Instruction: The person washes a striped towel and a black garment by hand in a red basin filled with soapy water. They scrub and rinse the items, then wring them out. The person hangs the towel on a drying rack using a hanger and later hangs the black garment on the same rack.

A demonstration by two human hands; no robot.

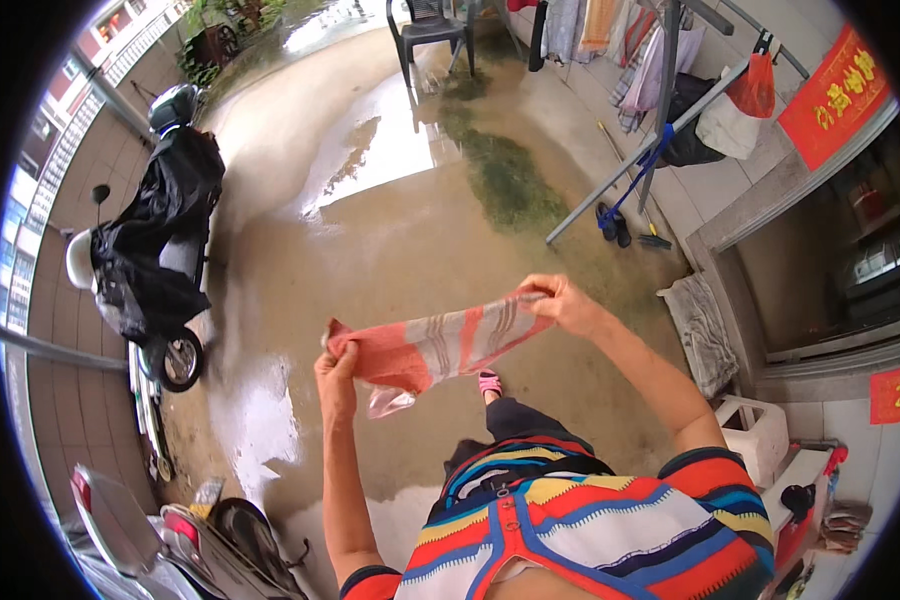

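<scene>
A red, white and grey striped cloth (448, 345), perhaps a towel, hangs stretched between my two hands in front of my body. My left hand (336, 372) pinches its left end, where a corner folds up above the thumb and a paler flap dangles below. At the cloth's upper right end, my right hand (562, 303) grips with fingers closed, a bit higher and farther out than the left. The cloth slopes upward to the right, clear of the ground.
A motorbike under a black cover (160, 220) stands at the left wall, another scooter (185, 540) at lower left. A dark plastic chair (432, 30) is at the far end. Metal poles (610, 190) with hanging bags lean at right. The floor (370, 260) is wet.
</scene>
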